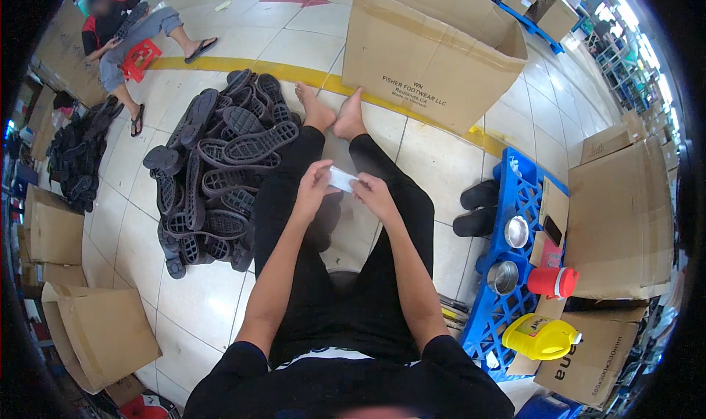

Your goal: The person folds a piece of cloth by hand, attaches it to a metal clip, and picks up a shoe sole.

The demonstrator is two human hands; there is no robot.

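Observation:
A small white piece, like a folded cloth or paper (342, 178), is stretched between my two hands above my knees. My left hand (316, 182) pinches its left end; fingers of my right hand (373, 194) close on the other end. What it is made of cannot be made out. Just left of my legs lies a heap of black shoe soles (254, 145), with gridded hollows facing up on many of them. Neither hand touches the soles.
A big open cardboard box (430, 66) stands beyond my feet. At right, a blue plastic pallet (507, 272) carries metal bowls, a red jug (548, 281) and a yellow canister (540, 336). Black slippers (476, 209) lie beside it. Another person (110, 29) sits at far left.

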